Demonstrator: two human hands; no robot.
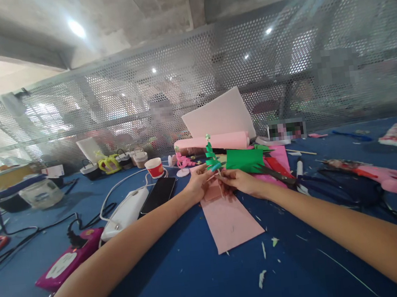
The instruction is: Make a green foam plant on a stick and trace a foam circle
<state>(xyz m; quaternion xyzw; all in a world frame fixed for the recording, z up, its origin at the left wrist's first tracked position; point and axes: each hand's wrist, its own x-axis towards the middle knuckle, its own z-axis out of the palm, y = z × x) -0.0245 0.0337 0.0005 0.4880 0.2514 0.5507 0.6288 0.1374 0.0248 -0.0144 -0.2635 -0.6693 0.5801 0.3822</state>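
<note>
Above a pink paper sheet (232,225), my two hands meet around a small green craft plant (209,151). It stands upright, with stacked leaf-like pieces, a pale tip and a thin pale stem. Fingers of my left hand (198,184) are closed on its lower part, beside a small teal-blue piece (216,166). My right hand (240,181) pinches near the stem, just below. The exact contact of the fingertips is too small to make out. A pink craft figure on a white base (183,172) stands just beyond my left hand.
Green sheet (245,160) and scissors (275,172) lie right of my hands. Farther right is a pink glue gun (382,175). To the left are a phone (159,194), a white power strip (127,211), a paper cup (154,167) and a magenta box (71,258) with cables.
</note>
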